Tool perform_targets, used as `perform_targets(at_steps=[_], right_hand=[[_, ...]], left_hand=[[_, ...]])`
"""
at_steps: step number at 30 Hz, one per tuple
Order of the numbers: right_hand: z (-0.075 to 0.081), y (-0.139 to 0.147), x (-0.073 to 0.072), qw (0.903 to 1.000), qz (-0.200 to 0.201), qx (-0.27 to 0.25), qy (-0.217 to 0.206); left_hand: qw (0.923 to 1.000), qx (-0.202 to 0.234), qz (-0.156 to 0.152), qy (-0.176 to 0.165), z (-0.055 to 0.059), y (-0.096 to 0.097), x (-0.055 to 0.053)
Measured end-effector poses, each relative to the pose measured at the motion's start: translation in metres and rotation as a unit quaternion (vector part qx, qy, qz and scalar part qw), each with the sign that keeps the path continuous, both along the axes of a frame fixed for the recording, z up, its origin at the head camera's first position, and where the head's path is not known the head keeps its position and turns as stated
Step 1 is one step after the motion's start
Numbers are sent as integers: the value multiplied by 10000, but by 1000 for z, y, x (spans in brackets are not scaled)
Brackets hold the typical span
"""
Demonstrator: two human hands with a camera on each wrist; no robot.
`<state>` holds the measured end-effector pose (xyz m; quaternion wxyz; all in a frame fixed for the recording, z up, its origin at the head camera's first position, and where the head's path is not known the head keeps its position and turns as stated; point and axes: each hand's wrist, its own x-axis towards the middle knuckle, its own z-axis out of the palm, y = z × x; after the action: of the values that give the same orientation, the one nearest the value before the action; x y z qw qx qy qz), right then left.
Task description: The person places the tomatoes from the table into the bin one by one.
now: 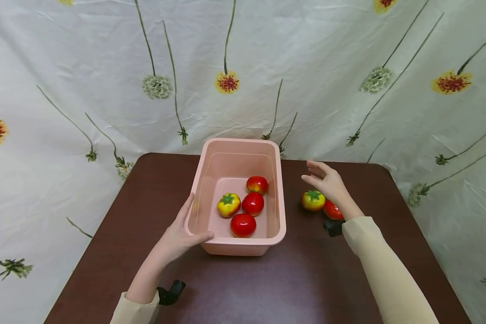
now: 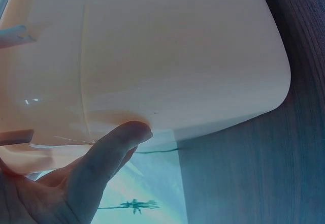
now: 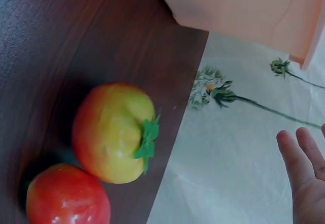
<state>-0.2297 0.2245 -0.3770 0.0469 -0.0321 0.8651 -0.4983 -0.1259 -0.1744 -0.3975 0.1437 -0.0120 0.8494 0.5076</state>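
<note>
My left hand (image 1: pixel 177 239) holds the near left corner of a pink plastic bin (image 1: pixel 282 202). Its thumb (image 1: pixel 204 237) lies over the near rim, and in the left wrist view a finger (image 2: pixel 119 140) presses the outer wall. Inside the bin lie a yellow tomato with a green top (image 1: pixel 228 205) and several red ones, one of them (image 1: pixel 243 225) at the near end. Right of the bin, my right hand (image 1: pixel 328 182) hovers with loosely bent fingers, holding nothing. Below it, a yellow-red tomato (image 3: pixel 114 132) touches a red tomato (image 3: pixel 68 196) on the table.
The dark brown table (image 1: pixel 275 288) carries the bin near its back edge. Behind it hangs a pale cloth with printed flowers (image 1: pixel 227 83). Black straps with small devices sit at both wrists, such as the left wrist device (image 1: pixel 172 292).
</note>
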Motion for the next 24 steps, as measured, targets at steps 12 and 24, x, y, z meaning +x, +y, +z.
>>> perform_targets(at_steps=[12,24], right_hand=[[-15,7,0,9997,-78,58,-237],[-32,11,-5,9977,-119,562,-348]], left_hand=[[9999,-86,18,-60,1,0,1],[9999,-113,-24,54,3,0,2]])
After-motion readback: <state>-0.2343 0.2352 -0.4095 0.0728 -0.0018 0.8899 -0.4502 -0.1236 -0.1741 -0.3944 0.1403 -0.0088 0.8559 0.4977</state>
